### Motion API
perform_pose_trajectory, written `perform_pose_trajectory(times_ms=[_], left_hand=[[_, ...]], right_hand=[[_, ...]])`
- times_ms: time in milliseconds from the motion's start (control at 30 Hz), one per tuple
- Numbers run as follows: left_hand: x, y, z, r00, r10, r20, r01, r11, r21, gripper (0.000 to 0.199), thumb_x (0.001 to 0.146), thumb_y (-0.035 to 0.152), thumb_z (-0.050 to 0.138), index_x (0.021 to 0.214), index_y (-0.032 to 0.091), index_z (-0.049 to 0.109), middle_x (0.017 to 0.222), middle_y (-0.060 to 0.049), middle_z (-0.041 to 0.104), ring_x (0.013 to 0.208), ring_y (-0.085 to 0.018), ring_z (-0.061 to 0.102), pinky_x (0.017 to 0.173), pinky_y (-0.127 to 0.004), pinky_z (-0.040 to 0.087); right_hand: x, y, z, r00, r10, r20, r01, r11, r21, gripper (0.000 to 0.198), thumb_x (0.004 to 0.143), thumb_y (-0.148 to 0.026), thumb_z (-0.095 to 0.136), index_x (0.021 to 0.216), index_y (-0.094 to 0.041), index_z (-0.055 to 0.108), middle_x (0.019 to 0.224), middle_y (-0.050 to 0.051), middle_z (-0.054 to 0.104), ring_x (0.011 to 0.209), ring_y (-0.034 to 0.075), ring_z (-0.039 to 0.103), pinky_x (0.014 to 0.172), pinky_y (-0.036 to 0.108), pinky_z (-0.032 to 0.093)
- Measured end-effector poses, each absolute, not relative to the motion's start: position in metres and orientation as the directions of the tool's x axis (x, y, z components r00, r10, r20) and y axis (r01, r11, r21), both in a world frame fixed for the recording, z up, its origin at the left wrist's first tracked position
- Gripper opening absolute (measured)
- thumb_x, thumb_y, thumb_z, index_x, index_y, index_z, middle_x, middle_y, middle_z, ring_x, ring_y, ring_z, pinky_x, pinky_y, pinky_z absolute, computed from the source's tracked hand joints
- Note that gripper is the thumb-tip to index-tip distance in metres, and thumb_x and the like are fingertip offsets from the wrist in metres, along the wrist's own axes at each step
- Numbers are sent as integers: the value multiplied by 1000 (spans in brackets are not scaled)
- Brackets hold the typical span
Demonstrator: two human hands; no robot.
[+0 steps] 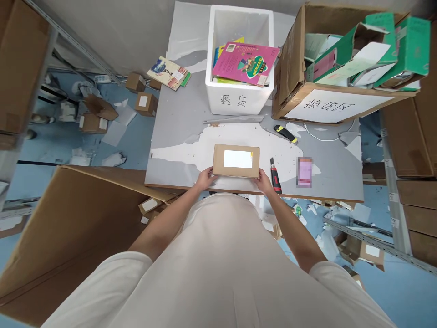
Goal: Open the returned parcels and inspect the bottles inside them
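Observation:
A closed cardboard box (219,160) with a white label on top is at the front middle of the table. My left hand (205,178) grips its near left corner, and my right hand (263,181) grips the near right corner. The fingers of both hands are partly hidden at the box's edges. Just right of my right hand lies a red and black utility knife (276,176). Farther back lies a yellow and black utility knife (286,134).
A white foam bin (235,101) holding books and a carton (290,77) of green boxes stand at the back of the table (177,132). A phone (305,172) lies at right, books (168,73) at back left. A large open carton (85,228) stands at lower left.

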State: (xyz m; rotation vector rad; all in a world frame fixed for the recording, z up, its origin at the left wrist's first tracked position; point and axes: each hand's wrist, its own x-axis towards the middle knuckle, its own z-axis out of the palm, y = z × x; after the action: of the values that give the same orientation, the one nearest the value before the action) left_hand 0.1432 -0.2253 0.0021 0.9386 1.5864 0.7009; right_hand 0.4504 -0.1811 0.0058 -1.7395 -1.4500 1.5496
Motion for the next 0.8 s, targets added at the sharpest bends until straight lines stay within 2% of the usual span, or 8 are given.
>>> perform_pose_trajectory(times_ms=[100,200,333,400,533,633,700,800], left_hand=[[145,-227,16,-97,878,-469,194,479,856,51,72,37,67,118,14,62,118,-12,68,109,-25,64,96,-39,49],[146,-224,38,-194,906,-376,321,421,848,43,78,49,62,103,15,68,104,-11,71,93,-21,65,84,-33,51],[154,-203,61,-304,901,-308,507,427,749,43,85,56,50,77,16,66,72,-5,65,72,-18,59,71,-30,46],[159,-190,66,-314,898,-308,558,437,706,45,88,55,46,73,17,65,68,-4,62,69,-17,57,69,-29,43],[162,-176,68,-283,905,-319,635,426,645,41,80,56,59,87,16,67,82,-8,66,79,-21,60,72,-30,44],[164,-178,69,-282,903,-325,653,429,625,46,77,56,64,97,15,67,94,-10,67,88,-24,62,78,-32,46],[166,-181,70,-295,899,-324,642,437,630,48,79,55,62,104,15,66,101,-11,67,91,-24,62,82,-33,47],[170,-184,70,-319,894,-314,619,448,645,55,81,55,61,118,14,61,113,-13,63,92,-23,63,86,-35,48]], right_hand=[[448,-180,19,-153,887,-436,418,-342,-842,52,76,-41,61,122,-18,52,119,13,65,103,22,63,90,41,51],[452,-175,39,-158,933,-324,526,-198,-827,43,85,-51,49,110,-17,58,104,12,68,92,23,63,84,40,50],[449,-153,56,-91,964,-251,724,-109,-681,51,91,-60,29,86,-18,57,89,13,67,85,24,59,81,39,47],[443,-138,59,-59,961,-270,762,-131,-634,54,92,-62,24,80,-19,55,85,13,66,82,24,58,79,38,45],[444,-121,57,-53,937,-345,737,-196,-647,60,91,-65,21,84,-18,59,87,12,67,83,24,60,79,37,46],[462,-130,49,-47,928,-370,714,-228,-662,59,93,-60,21,100,-17,61,100,12,67,92,23,61,85,37,47],[480,-145,42,44,927,-373,790,-261,-555,52,91,-56,34,112,-15,58,113,15,63,104,25,59,93,39,45],[500,-168,29,215,865,-454,900,-356,-252,58,77,-48,63,122,-16,50,125,19,55,117,32,53,97,45,43]])
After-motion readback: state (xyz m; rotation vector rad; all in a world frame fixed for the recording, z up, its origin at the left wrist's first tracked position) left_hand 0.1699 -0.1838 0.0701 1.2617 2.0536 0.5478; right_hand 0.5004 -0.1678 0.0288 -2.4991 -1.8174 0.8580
